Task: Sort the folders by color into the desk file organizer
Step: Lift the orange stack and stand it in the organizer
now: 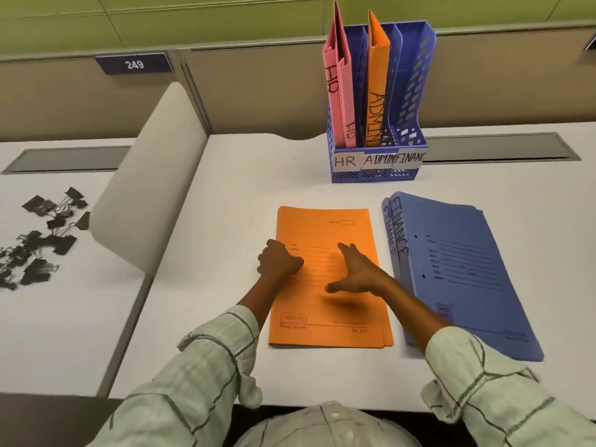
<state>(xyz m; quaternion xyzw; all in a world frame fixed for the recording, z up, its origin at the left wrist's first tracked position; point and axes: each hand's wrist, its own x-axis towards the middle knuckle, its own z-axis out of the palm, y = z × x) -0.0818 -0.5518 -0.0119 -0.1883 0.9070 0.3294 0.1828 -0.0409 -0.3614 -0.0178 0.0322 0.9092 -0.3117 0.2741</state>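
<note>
A stack of orange folders point(325, 230) lies flat on the white desk in front of me. My left hand point(279, 259) rests curled on the stack's left edge. My right hand point(356, 272) hovers over its right half, fingers spread and empty. To the right lies a stack of blue folders point(464, 279) marked FINANCE. At the back stands a blue file organizer point(377, 174) labelled HR, ADMIN, FINANCE. Pink HR folders point(338, 88) stand in its left slot and one orange ADMIN folder point(377, 85) in the middle. The right slot looks empty.
A grey rounded divider point(148, 188) separates this desk from the left one, where several black binder clips point(42, 233) lie scattered. A partition wall with a 249 sign point(134, 63) runs behind. Grey cable hatches point(503, 150) sit at the desk's back.
</note>
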